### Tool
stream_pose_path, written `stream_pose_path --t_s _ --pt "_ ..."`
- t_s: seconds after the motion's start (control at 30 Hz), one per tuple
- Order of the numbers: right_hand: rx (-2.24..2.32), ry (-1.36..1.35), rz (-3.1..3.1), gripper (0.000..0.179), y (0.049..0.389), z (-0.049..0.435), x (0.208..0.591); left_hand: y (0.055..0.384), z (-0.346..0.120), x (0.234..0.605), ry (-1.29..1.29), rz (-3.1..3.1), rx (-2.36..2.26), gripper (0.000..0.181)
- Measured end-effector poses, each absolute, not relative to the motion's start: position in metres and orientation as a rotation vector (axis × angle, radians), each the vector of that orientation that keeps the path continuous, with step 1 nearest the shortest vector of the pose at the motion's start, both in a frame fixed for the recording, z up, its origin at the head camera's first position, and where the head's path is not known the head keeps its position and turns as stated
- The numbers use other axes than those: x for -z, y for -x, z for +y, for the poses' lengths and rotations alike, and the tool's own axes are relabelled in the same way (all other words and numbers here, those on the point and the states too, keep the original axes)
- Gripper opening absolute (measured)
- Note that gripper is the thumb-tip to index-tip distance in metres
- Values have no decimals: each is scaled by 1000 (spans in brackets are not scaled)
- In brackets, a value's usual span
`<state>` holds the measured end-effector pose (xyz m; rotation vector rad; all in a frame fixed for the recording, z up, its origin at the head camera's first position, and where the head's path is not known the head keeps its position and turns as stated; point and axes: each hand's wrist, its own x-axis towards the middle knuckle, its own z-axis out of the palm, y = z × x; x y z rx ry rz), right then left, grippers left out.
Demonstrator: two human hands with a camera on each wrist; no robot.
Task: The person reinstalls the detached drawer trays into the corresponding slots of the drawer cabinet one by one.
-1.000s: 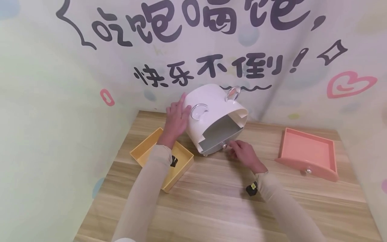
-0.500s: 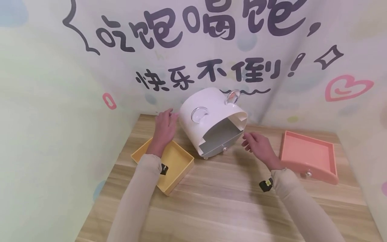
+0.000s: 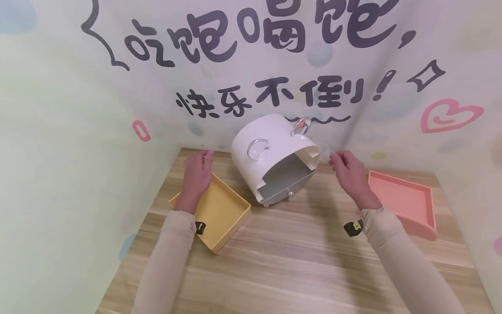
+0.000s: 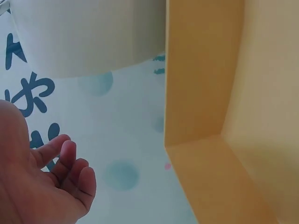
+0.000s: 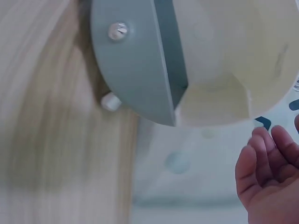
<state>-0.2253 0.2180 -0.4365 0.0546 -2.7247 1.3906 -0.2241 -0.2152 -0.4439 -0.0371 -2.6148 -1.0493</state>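
Observation:
A white rounded drawer cabinet (image 3: 255, 137) with two shiny ear-shaped loops stands near the back wall, its front turned to the right. A grey drawer (image 5: 133, 70) with a clear knob (image 5: 117, 31) sits in its lower part, and the space above is open. My left hand (image 3: 198, 172) hovers over the yellow drawer (image 3: 221, 209), apart from the cabinet, fingers loosely bent and holding nothing. On the other side, my right hand (image 3: 349, 174) is held in the air between the cabinet and the pink drawer (image 3: 408, 194), also holding nothing, its fingers relaxed.
Everything stands on a wood-grain table (image 3: 274, 261). A white wall (image 3: 219, 87) with dark lettering rises behind it, and a pale side wall (image 3: 70, 174) borders the left. The pink drawer lies at the right with its curved front towards me.
My left hand has left the cabinet's side and moved left over the yellow drawer. My right hand has come off the grey drawer's knob and moved right and back.

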Motion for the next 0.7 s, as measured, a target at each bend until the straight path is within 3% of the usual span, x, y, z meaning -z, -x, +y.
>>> stream_pose_path --t_s 0.47,0.7 --pt "-1460 -213 -2800 74 250 204 416 187 -246 454 -305 -2618 1089 60" --pt "-1454 -301 -2831 72 256 196 420 164 -257 465 -528 -2585 1115 63"
